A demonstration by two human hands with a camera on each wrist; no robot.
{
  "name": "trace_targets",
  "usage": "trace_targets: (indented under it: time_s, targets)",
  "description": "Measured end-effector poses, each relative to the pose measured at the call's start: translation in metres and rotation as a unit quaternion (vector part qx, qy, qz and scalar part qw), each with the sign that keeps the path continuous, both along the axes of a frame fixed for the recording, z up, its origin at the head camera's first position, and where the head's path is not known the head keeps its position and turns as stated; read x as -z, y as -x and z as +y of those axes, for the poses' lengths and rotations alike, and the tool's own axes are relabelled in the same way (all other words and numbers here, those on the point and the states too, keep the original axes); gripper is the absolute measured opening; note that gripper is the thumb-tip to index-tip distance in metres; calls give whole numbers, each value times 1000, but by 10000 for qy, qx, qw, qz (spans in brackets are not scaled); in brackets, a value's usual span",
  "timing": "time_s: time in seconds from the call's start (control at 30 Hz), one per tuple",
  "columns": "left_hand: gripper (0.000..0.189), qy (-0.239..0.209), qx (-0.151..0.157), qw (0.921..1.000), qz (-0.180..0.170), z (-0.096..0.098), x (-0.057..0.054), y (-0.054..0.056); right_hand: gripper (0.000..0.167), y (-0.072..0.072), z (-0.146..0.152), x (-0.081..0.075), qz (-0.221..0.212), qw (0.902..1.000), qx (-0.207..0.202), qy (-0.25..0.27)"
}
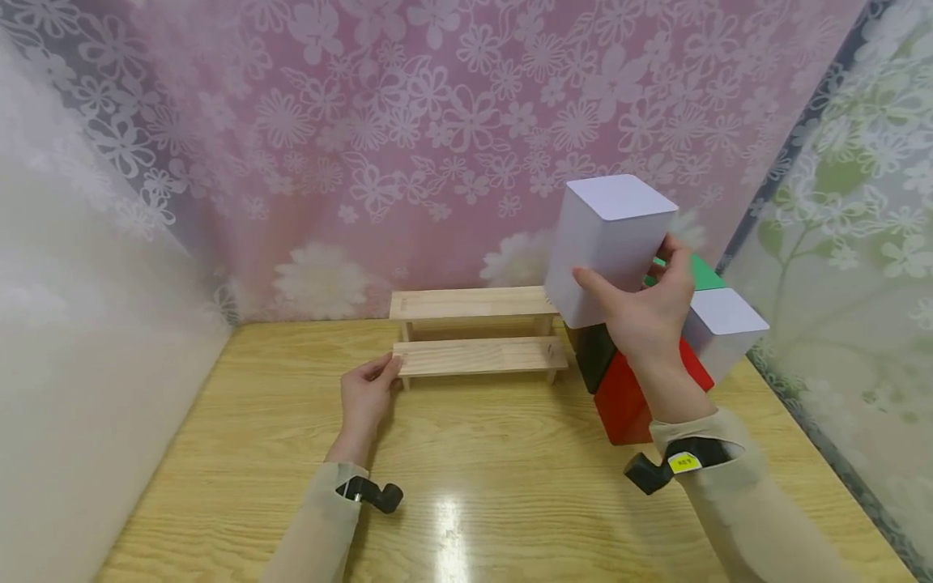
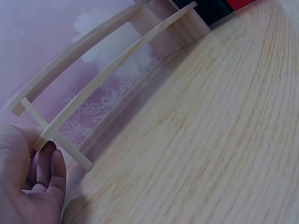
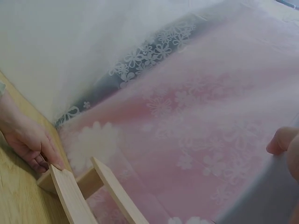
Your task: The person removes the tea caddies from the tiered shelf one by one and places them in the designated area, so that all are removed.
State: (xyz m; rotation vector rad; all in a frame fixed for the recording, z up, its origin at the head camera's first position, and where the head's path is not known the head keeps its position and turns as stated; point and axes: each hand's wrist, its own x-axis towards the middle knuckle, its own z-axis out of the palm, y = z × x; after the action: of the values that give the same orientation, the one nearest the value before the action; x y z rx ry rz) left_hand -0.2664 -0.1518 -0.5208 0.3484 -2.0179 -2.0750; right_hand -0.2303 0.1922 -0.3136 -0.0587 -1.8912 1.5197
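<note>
A pale two-step wooden stand rests on the table against the back curtain. My left hand pinches the left end of its lower step, thumb on top and fingers beneath, as the left wrist view shows. To the right, my right hand grips a tall white box with the thumb on its near side; its other fingers are partly hidden round the right side. The box is raised, overlapping the stand's upper right end in the head view. In the right wrist view only a shaded part of the box shows.
Beneath and beside my right forearm stand a red box, a black box, a second white box and a green box. A pink flowered curtain borders the back of the wooden table.
</note>
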Motion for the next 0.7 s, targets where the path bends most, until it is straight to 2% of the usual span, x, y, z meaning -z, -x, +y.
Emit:
trace_targets:
  time_s: [0.33, 0.4, 0.53, 0.63, 0.7]
  targets:
    - [30, -39, -42, 10000, 3, 2, 2, 0, 82, -25, 34, -11, -76, 9987, 486, -93]
    - [30, -44, -48, 10000, -9, 4, 1, -2, 81, -30, 43, -14, -46, 9988, 487, 23]
    - [31, -12, -60, 9999, -79, 4, 2, -1, 82, -38, 63, -17, 194, 9974, 380, 585]
    - [31, 2, -55, 10000, -56, 3, 2, 3, 82, -40, 77, -19, 461, 9936, 317, 986]
    - [32, -21, -62, 10000, 2, 2, 2, 6, 82, -41, 85, -20, 551, 9923, 344, 1050]
